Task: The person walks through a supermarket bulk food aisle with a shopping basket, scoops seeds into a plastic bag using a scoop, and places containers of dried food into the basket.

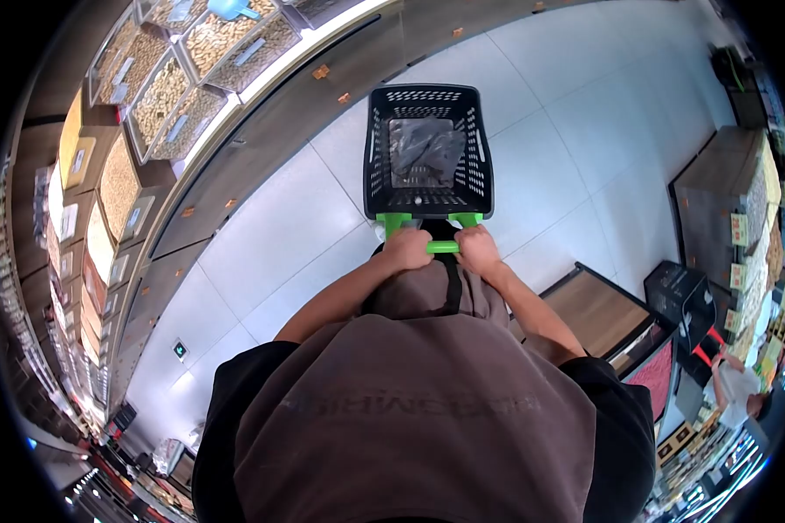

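My left hand (407, 250) is wrapped round the left part of a green cart handle (442, 247). On the right part of that handle, my right hand (477, 250) is closed as well. Just beyond both hands sits a black shopping basket (376, 157) with slotted sides, carried at the front of the cart. Inside it lies a crumpled, see-through dark plastic bag (429, 150); what the bag contains, if anything, I cannot make out. The lower part of the cart is hidden by the basket and my body.
Bins of nuts and grains (187, 96) line a counter on the left. A wooden display stand (597, 309) is close on my right. Farther right, another person (737, 392) is beside a dark cart (676, 296) with red handles. Pale floor tiles (549, 166) stretch ahead.
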{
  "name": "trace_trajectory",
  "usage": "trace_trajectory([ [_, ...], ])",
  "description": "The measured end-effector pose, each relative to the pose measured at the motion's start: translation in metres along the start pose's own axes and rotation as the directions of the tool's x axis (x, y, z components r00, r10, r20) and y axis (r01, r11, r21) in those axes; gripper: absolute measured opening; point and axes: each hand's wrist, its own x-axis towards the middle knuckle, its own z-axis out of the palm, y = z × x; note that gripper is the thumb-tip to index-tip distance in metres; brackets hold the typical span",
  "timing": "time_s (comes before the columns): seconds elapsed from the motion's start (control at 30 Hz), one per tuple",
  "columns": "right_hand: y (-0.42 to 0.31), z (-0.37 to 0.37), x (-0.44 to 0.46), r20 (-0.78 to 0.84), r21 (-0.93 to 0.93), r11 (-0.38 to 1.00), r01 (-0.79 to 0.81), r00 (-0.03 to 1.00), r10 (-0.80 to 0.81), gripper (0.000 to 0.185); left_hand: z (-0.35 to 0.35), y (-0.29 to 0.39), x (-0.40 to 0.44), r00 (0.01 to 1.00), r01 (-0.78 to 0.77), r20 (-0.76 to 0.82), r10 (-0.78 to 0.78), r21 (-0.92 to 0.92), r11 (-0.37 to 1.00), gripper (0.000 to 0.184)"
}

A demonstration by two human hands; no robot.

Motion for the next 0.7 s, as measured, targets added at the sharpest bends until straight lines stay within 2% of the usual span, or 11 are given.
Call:
trace_trajectory([
  [0.07, -0.023, 0.011, 0.007, -0.007, 0.019, 0.997, -0.081, 0.997, 0.081, 0.015, -0.003, -0.015, 0.000, 0.976, -0.019, -0.209, 0.065, 0.217, 0.976, 0.025],
  [0.1, -0.033, 0.015, 0.015, -0.008, 0.035, 0.988, -0.148, 0.989, 0.149, 0.017, -0.015, -0.020, 0.001, 0.976, -0.031, -0.204, 0.078, 0.224, 0.974, 0.025],
  [0.13, -0.041, 0.019, 0.021, -0.068, 0.078, 0.983, -0.169, 0.982, 0.174, 0.020, -0.030, -0.023, 0.002, 0.988, -0.048, -0.126, 0.087, 0.285, 0.957, 0.024],
  [0.17, -0.046, 0.022, 0.028, -0.032, 0.082, 0.973, -0.215, 0.975, 0.218, 0.022, -0.042, -0.025, 0.002, 0.995, -0.068, -0.044, 0.089, 0.344, 0.937, 0.023],
  [0.2, -0.052, 0.025, 0.032, -0.042, 0.101, 0.968, -0.228, 0.971, 0.234, 0.024, -0.048, -0.029, 0.003, 0.995, -0.080, -0.030, 0.096, 0.349, 0.934, 0.023],
  [0.27, -0.054, 0.029, 0.040, -0.093, 0.160, 0.959, -0.235, 0.963, 0.251, 0.025, -0.067, -0.032, 0.011, 0.993, -0.103, 0.002, 0.117, 0.492, 0.865, 0.022],
  [0.3, -0.054, 0.023, 0.046, -0.058, 0.106, 0.963, -0.249, 0.965, 0.256, 0.025, -0.078, -0.032, 0.018, 0.992, -0.111, 0.002, 0.128, 0.510, 0.853, 0.022],
  [0.37, -0.047, 0.009, 0.056, -0.008, 0.147, 0.958, -0.246, 0.968, 0.250, 0.024, -0.087, -0.029, 0.024, 0.986, -0.145, 0.016, 0.164, 0.558, 0.817, 0.022],
  [0.43, -0.032, 0.008, 0.067, 0.005, 0.146, 0.957, -0.251, 0.967, 0.253, 0.024, -0.097, -0.022, 0.034, 0.992, -0.105, 0.005, 0.123, 0.556, 0.825, 0.022],
  [0.63, 0.021, -0.028, 0.086, -0.093, 0.088, 0.979, -0.183, 0.977, 0.191, 0.021, -0.128, 0.017, 0.071, 0.991, -0.070, -0.059, 0.122, 0.554, 0.830, 0.023],
  [0.7, 0.040, -0.038, 0.096, -0.054, 0.111, 0.969, -0.220, 0.972, 0.227, 0.024, -0.139, 0.028, 0.088, 0.993, -0.054, -0.055, 0.101, 0.549, 0.834, 0.025],
])
